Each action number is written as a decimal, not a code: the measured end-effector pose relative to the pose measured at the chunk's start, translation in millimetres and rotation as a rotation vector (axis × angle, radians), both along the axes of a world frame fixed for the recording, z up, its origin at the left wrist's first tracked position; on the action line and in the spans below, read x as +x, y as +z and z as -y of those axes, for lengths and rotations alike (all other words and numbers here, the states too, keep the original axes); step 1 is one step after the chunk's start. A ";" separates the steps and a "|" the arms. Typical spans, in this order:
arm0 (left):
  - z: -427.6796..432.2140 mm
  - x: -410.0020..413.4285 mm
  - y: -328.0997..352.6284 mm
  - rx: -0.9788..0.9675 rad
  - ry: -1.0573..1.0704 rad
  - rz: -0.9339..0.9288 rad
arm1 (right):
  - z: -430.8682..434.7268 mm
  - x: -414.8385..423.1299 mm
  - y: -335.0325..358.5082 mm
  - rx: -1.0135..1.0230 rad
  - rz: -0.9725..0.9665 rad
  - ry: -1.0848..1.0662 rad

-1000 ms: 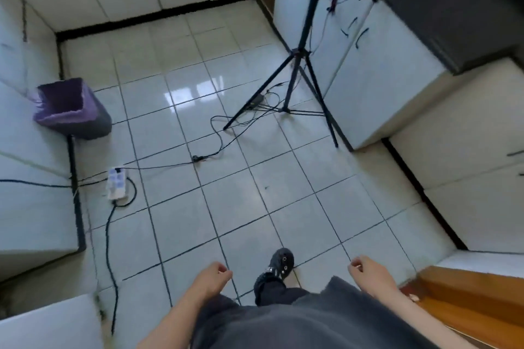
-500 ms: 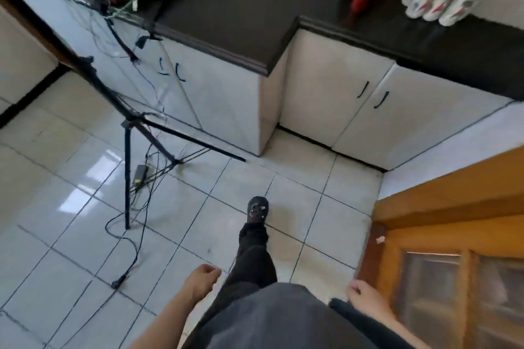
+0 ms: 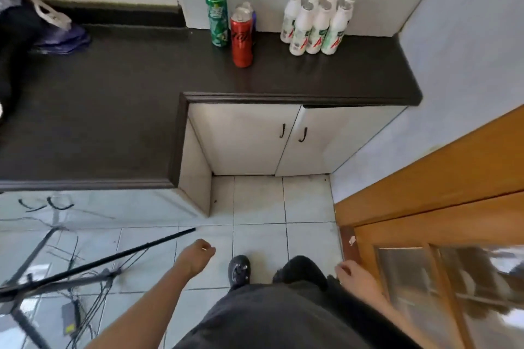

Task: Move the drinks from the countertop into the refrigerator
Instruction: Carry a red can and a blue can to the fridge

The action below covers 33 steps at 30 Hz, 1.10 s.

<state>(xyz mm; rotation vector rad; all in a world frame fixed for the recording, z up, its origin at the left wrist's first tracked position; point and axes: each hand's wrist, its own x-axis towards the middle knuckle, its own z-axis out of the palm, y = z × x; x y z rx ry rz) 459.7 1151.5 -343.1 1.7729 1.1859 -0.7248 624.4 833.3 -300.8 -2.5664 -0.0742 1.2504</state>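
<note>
Drinks all stand upright toward the back of the black countertop (image 3: 283,79), against the white wall and well apart from the person. None is lifted yet, and the refrigerator is not in view. Largest is the cluster of white bottles (image 3: 314,25) on the right, packed touching one another in two rows. Left of them stand the cans: a tall green can (image 3: 217,17), a red can (image 3: 241,39) nearer the front edge, and a third can (image 3: 251,10) just behind the red one, mostly hidden.

Both hands hang low and empty. The left hand (image 3: 198,256) has its fingers loosely curled on nothing; the right hand (image 3: 354,278) is slack.

The step in hand looks to be the approach and first pick. I'd step up to the counter, minding the tripod leg (image 3: 158,242) by the left side, and take the red can first, since it stands foremost and free. A grip round the middle should keep it upright. The bottles sit tight, so drawing one from the front row — not reaching over it — should spare the neighbours.
</note>
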 end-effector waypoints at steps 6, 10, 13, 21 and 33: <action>-38.7 67.6 -10.3 -0.026 -0.018 -0.018 | -30.9 42.4 -8.3 -0.001 -0.010 -0.056; -36.8 112.5 -12.5 -0.108 0.159 0.055 | -61.7 122.8 -7.8 0.046 0.050 0.003; -42.6 157.1 -1.9 -0.098 0.344 0.144 | -103.4 197.0 2.8 0.131 0.089 0.129; -90.3 300.8 69.3 0.086 0.712 0.536 | -232.7 348.9 56.6 0.419 0.113 0.279; -168.1 419.5 132.4 0.339 0.635 0.877 | -325.4 389.7 91.3 0.697 0.135 0.196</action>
